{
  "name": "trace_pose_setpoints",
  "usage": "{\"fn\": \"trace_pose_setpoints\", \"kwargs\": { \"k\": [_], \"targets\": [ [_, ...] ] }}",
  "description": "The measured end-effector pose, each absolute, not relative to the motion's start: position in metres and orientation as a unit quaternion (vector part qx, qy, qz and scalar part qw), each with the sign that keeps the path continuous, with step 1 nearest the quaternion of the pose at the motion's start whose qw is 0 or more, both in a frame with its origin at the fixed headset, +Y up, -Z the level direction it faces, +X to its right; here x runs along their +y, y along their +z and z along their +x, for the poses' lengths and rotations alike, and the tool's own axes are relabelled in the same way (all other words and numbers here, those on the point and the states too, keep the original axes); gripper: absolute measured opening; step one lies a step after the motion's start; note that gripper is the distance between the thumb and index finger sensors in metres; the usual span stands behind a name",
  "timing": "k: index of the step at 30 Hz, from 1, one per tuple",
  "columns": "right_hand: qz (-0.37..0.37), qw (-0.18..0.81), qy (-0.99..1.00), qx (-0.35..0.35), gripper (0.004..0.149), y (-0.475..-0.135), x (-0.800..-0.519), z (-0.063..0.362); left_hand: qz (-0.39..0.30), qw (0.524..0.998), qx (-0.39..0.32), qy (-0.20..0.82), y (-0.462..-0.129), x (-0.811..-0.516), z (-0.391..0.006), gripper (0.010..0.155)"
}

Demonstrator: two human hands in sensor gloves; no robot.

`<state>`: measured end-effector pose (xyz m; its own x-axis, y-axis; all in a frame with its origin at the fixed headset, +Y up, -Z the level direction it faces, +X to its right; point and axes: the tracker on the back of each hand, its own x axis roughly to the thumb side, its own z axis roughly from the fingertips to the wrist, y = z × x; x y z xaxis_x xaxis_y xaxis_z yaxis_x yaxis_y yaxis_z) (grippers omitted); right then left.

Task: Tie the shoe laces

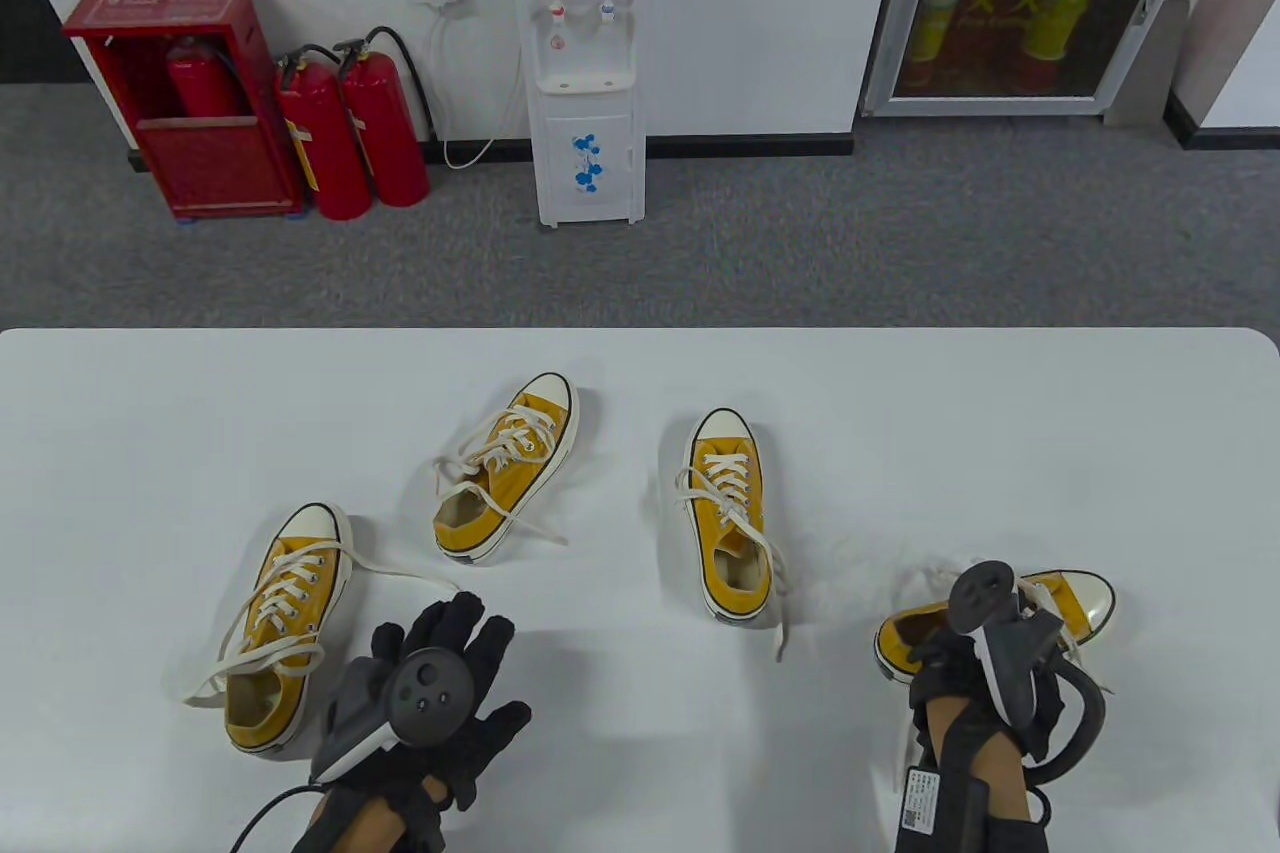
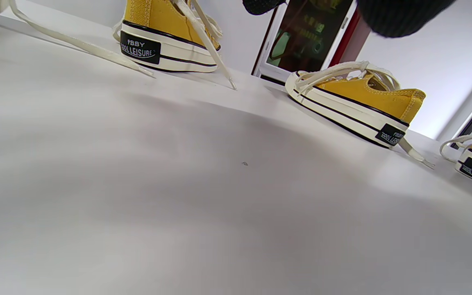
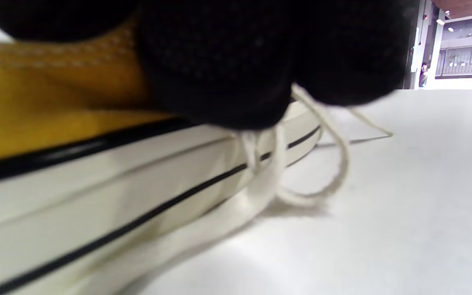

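Four yellow canvas shoes with loose white laces lie on the white table (image 1: 120, 453). My left hand (image 1: 470, 633) is open with its fingers spread, just right of the near-left shoe (image 1: 285, 623) and touching nothing. In the left wrist view its fingertips (image 2: 400, 14) hang above the bare tabletop. My right hand (image 1: 940, 693) is on the right shoe (image 1: 1080, 598), which lies crosswise. In the right wrist view its fingers (image 3: 240, 61) are closed against the shoe's side (image 3: 55, 102), and the laces (image 3: 314, 164) hang out from under them.
Two more shoes lie mid-table, one to the left (image 1: 510, 468) and one to the right (image 1: 728, 513), with laces trailing onto the table. The near-left shoe's long lace (image 1: 400, 575) runs towards my left hand. Beyond the table's far edge are a water dispenser (image 1: 585, 63) and fire extinguishers (image 1: 350, 133).
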<state>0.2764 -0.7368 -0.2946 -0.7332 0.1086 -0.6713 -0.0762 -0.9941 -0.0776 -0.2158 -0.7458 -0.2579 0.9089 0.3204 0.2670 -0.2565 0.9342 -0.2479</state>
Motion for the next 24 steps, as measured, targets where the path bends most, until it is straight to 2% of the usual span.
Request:
{"fn": "trace_pose_setpoints", "kwargs": {
  "k": [6, 11, 24],
  "targets": [
    [-0.362, 0.047, 0.930, -0.051, 0.059, -0.286, -0.729, 0.281, -0.100, 0.971, -0.155, 0.150, -0.258, -0.746, -0.216, 0.084],
    [-0.322, 0.058, 0.941, -0.090, 0.058, -0.277, -0.714, 0.273, -0.098, 0.971, -0.157, 0.150, -0.257, -0.746, -0.215, 0.085],
    [-0.102, 0.141, 0.963, -0.207, 0.058, -0.254, -0.656, 0.195, -0.096, 0.971, -0.160, 0.152, -0.257, -0.746, -0.215, 0.085]
  ]
}}
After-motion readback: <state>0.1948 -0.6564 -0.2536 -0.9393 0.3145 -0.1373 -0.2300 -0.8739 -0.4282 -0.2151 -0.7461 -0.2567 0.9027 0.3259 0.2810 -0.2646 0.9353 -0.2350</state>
